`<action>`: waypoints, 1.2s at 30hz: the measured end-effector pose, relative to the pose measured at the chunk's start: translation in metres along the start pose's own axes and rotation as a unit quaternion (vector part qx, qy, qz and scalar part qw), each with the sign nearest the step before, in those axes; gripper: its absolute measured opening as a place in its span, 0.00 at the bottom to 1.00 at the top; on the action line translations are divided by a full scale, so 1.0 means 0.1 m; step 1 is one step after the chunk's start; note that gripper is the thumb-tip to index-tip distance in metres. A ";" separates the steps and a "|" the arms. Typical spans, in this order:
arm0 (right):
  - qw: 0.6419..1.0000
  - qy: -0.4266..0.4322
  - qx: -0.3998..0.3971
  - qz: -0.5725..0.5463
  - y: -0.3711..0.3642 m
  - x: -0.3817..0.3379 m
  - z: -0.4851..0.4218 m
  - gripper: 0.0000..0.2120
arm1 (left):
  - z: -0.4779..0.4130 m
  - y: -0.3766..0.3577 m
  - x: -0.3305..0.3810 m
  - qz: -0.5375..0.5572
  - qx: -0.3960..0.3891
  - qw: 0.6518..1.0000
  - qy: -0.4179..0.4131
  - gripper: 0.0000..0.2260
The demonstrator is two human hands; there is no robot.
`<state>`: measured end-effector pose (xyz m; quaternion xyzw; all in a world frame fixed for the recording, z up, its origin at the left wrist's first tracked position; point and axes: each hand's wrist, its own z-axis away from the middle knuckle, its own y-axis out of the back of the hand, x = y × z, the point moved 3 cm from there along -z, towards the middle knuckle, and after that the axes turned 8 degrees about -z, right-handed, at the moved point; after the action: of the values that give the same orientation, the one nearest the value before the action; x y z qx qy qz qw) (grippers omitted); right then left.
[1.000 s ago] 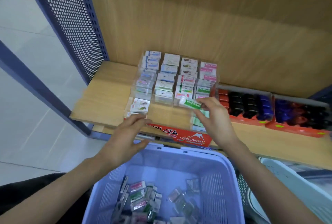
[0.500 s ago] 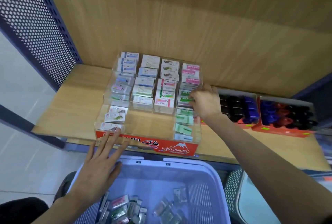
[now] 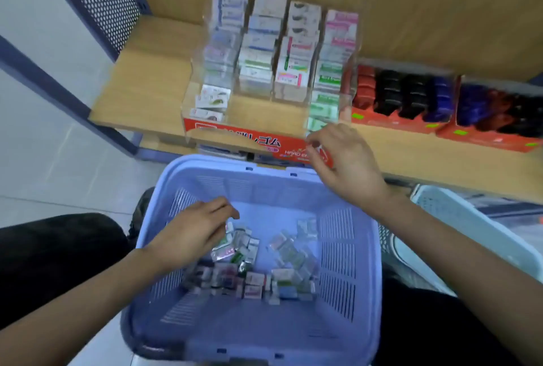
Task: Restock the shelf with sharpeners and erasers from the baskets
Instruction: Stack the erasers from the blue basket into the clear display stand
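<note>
- At the front edge of the wooden shelf (image 3: 141, 92), just below it, a lavender basket (image 3: 217, 163) is being kept, its far rim lying close to the shelf lip.
- Loose erasers (image 3: 252, 265) are being carried on the basket floor in a scattered pile near its middle. Their long axes are pointing every which way, some lying flat and some tipped on edge.
- The left hand (image 3: 191, 233) is being held down inside the basket, fingers bent onto the left edge of the pile. Whether an eraser is being gripped cannot be told, the fingertips being partly hidden.
- The right hand (image 3: 346, 163) is being held above the basket's far right corner, in front of the tray's front right corner. Its fingers are loosely curled and blurred, and nothing is being seen in them.
- A clear display tray (image 3: 264, 142) with a red front label is being carried at the shelf's front edge.
- Shelved erasers (image 3: 264, 51) are being kept in the tray in four columns running front to back. Each long axis is lying across the shelf, parallel to its front edge, with the printed faces tilted up.
- Just beside the tray on the right, red boxes (image 3: 390, 123) are being kept side by side, with red, black and blue sharpeners (image 3: 411, 95) being held in them in rows.
- A pale blue basket (image 3: 470, 218) is being kept under the shelf's right part, beside the lavender one. Its contents cannot be made out.
</note>
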<state>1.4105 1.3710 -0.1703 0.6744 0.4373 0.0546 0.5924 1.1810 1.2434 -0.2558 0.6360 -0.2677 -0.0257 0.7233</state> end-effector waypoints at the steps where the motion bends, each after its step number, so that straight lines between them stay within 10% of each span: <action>1: 0.991 -0.025 -0.121 -0.049 -0.20 -0.09 0.25 0.12 | 0.08 -0.19 -0.01 0.028 -0.073 0.997 0.018 0.13; 4: 0.867 -0.162 -0.465 -0.077 -0.90 -0.06 1.04 0.21 | 0.26 -0.82 -0.23 0.099 -0.263 0.951 0.131 0.29; 6: 0.820 -0.230 -0.516 -0.096 -1.29 0.00 1.40 0.30 | 0.34 -1.14 -0.36 0.094 -0.285 0.943 0.143 0.39; 10: 0.820 -0.343 -0.436 -0.141 -1.79 0.07 1.71 0.37 | 0.39 -1.53 -0.49 0.144 -0.253 0.927 0.238 0.55; 14: 0.805 -0.486 -0.288 -0.182 -2.17 0.33 1.76 0.40 | 0.21 -1.65 -0.44 0.147 -0.099 0.922 0.345 0.49; 17: 0.772 -0.571 -0.211 -0.181 -2.29 0.47 1.82 0.44 | 0.11 -1.73 -0.39 0.109 -0.150 0.908 0.375 0.44; 31: 0.831 -0.510 -0.222 -0.015 -2.45 0.11 1.69 0.20 | -0.18 -2.01 -0.10 0.088 -0.221 0.937 0.256 0.20; 36: 0.788 -0.585 -0.185 -0.049 -2.42 0.18 1.78 0.24 | -0.08 -2.02 -0.08 0.127 -0.176 0.936 0.277 0.15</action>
<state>1.3994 1.2289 -0.4353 0.4324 0.0208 -0.2993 0.8503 1.2388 1.2150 -0.4472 0.4410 -0.1266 0.1962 0.8666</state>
